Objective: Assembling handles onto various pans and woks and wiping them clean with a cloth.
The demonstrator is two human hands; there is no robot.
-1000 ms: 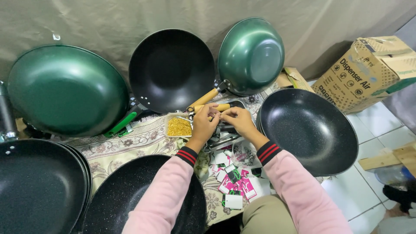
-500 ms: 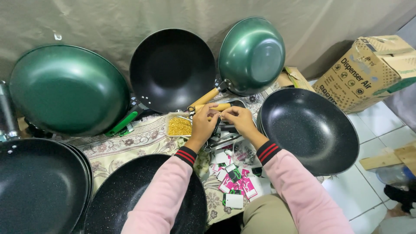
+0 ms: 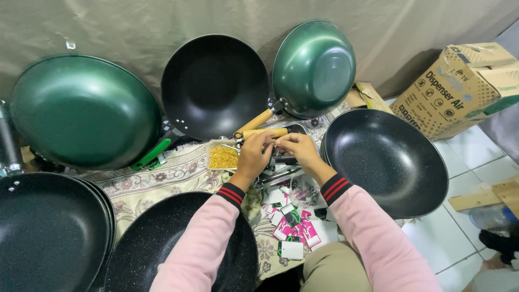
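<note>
Both hands hold as before, only the left hand and right hand sit slightly closer over the wooden handle.

Both arms wear pale pink long sleeves: the left sleeve runs up from the lower middle of the frame, the right sleeve from the lower right. Each ends in a ribbed black cuff with two thin red stripes, and the left hand and right hand are bare. Olive-khaki trousers show at the bottom edge between the sleeves.
</note>
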